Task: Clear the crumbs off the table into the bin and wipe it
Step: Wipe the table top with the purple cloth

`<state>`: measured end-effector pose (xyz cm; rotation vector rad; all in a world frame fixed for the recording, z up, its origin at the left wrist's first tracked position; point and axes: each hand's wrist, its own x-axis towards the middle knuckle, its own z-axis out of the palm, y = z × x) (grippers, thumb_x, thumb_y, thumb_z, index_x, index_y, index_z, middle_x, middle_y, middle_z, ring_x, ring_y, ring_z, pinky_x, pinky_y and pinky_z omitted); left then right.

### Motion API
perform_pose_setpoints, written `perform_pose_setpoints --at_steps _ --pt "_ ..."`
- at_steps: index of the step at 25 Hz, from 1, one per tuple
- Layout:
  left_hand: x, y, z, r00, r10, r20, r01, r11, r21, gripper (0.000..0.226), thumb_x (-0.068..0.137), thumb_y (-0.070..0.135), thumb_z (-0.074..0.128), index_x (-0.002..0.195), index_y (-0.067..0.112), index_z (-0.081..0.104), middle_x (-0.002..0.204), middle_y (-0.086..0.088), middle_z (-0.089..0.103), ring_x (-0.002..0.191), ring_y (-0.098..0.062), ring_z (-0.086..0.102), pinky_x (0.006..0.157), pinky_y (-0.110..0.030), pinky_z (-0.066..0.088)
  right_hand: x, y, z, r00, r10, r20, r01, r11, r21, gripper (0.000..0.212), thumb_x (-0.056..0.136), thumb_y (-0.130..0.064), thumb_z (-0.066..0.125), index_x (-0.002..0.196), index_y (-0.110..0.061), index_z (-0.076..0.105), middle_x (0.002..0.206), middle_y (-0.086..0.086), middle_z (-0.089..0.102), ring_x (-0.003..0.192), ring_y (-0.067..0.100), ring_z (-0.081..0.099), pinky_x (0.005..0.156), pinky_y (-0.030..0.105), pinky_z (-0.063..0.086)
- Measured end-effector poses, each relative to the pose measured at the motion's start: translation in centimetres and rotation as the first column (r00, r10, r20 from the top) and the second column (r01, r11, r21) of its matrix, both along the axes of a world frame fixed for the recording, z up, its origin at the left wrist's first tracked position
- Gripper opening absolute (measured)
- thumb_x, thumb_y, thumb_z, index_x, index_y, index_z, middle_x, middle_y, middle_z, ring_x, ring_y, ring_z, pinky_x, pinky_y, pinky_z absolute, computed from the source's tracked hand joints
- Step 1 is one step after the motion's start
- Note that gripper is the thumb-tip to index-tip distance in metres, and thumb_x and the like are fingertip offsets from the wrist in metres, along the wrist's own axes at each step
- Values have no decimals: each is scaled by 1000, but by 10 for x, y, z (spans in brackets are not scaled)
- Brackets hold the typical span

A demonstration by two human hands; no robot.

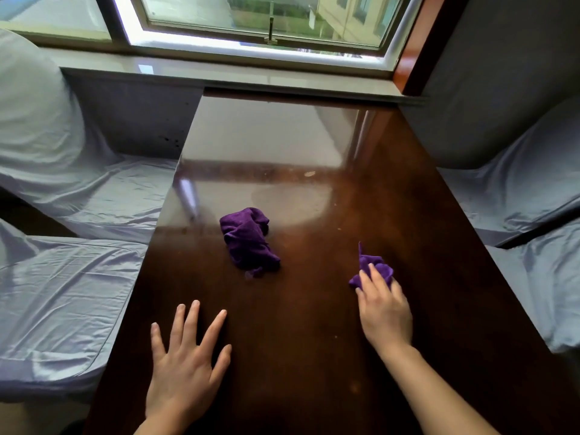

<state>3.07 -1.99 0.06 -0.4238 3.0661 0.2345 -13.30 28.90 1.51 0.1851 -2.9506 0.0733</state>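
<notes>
A glossy dark wooden table [314, 324] runs from me to the window. A crumpled purple cloth [248, 240] lies loose at its middle. My right hand [384, 309] presses a second, smaller purple cloth [375, 268] onto the table's right side, fingers closed over it. My left hand [185, 362] lies flat on the near left of the table, fingers spread, holding nothing. A few pale specks [309, 174] dot the far surface. No bin is in view.
Seats covered in pale grey-blue fabric flank the table, on the left [62, 277] and on the right [533, 215]. A window sill [219, 75] and window [266, 23] lie beyond the table's far end.
</notes>
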Motion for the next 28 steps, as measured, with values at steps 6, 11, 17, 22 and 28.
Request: perform_pose_setpoints --at_steps 6,11,17,22,28 --pt "1 1 6 1000 8 31 -9 1000 17 65 89 66 15 141 38 42 154 -13 34 146 -29 20 112 -66 15 102 -65 -21 972 235 -22 -236 959 -155 40 86 -27 61 125 -19 66 142 2 58 120 41 57 96 49 51" --pt "2 0 6 1000 3 13 -3 1000 25 71 88 66 3 141 38 42 154 -13 34 145 -28 22 112 -65 17 54 -51 -17 795 606 -38 -607 792 -58 34 95 -28 53 127 -23 63 143 2 56 117 33 61 101 45 48" --pt "0 1 -3 999 12 -36 -12 1000 20 58 91 60 20 140 39 43 153 -11 37 143 -27 25 111 -64 18 -145 -47 -5 991 -44 130 58 992 -108 41 101 -35 41 137 -16 52 152 9 44 128 38 46 110 40 35" --pt "-2 -3 -10 999 0 -48 -1 1000 -15 61 80 54 42 139 40 43 152 -11 37 143 -29 27 110 -65 19 -134 -116 -6 987 146 62 -140 985 -101 37 99 -32 47 131 -17 57 148 7 49 117 40 51 101 40 42" --pt "0 0 -1 1000 11 -8 -11 1000 -6 60 81 55 39 138 38 47 151 -13 39 142 -29 27 110 -66 20 22 -91 -9 902 432 29 -425 896 -131 36 99 -32 49 131 -22 61 144 -2 55 129 34 53 104 44 47"
